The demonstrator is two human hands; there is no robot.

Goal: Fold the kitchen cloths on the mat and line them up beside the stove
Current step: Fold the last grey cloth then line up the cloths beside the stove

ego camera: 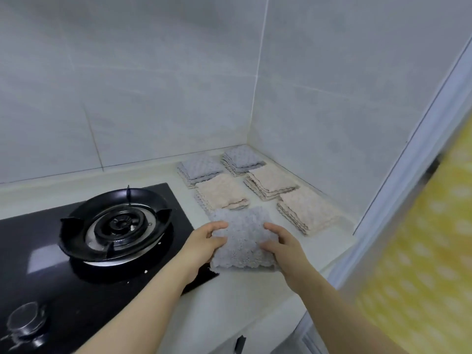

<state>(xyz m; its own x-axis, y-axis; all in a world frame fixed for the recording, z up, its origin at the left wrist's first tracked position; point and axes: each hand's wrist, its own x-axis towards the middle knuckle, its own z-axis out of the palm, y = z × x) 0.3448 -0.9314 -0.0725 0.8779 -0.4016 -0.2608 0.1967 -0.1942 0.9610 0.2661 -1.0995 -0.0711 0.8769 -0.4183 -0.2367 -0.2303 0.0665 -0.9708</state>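
A folded grey cloth lies on the pale counter just right of the black stove. My left hand grips its left edge, thumb on top. My right hand grips its right edge the same way. Behind it lie folded cloths in two rows: a beige cloth and a grey cloth in the left row, then a beige cloth, another beige cloth and a grey cloth in the right row.
The stove's burner ring sits left of my hands, with a control knob at the lower left. Tiled walls close the corner behind the cloths. A white frame and a yellow dotted surface are at the right.
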